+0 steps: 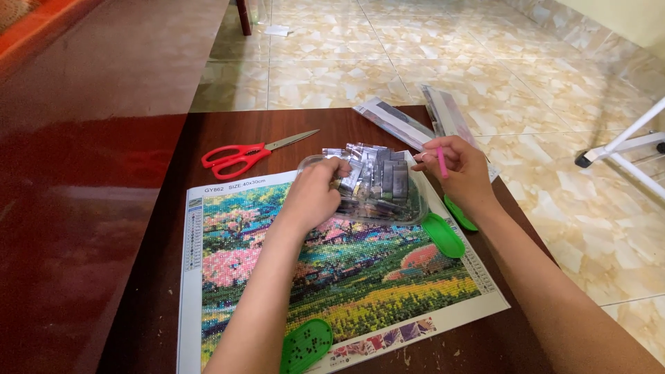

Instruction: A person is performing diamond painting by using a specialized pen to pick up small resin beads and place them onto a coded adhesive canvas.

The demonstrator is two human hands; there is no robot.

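Clear bag of small packets (pixel 377 183) is gripped by left hand (pixel 313 195) over landscape canvas (pixel 332 270), pink pen (pixel 442 163) pinched in right hand (pixel 460 173), green trays (pixel 443 235) beside.

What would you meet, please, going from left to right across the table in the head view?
Red scissors → left hand → clear tub of small packets → right hand holding a pink pen.

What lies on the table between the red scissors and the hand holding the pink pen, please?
In the head view, between the red scissors and the right hand with its pink pen sits a clear container of small packets, which the left hand grips.
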